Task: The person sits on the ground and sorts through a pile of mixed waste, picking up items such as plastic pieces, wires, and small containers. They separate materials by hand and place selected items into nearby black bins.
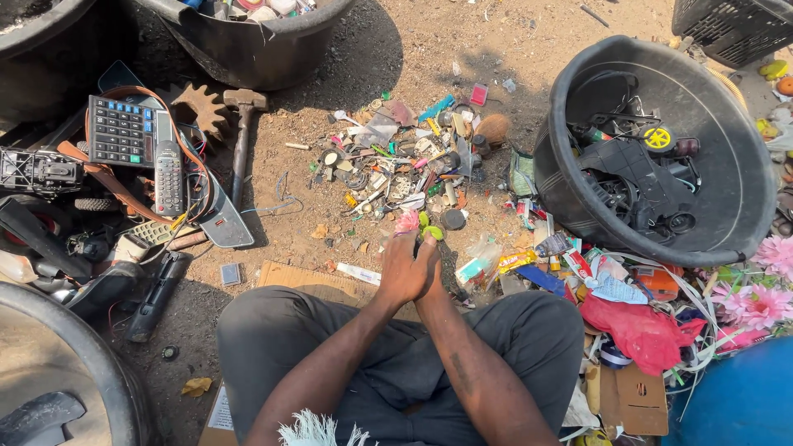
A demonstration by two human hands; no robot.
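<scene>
Between the person's knees, the left hand (398, 271) and right hand (428, 268) are pressing together, gripping a small flower (417, 223), pink with green leaves. Beyond it, a black tub (727, 140) is leaning at right, a scrap pile (405, 161) is lying ahead, a hammer (242, 136) and calculator (121, 130) at left.

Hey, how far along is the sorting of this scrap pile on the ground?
Done: the black tub already holds dark plastic parts and a yellow wheel. In hand: the left hand and right hand are pressed together around a small pink and green plastic flower. Left: the scattered pile of small bits on the dirt and the wrappers by the knee.
</scene>
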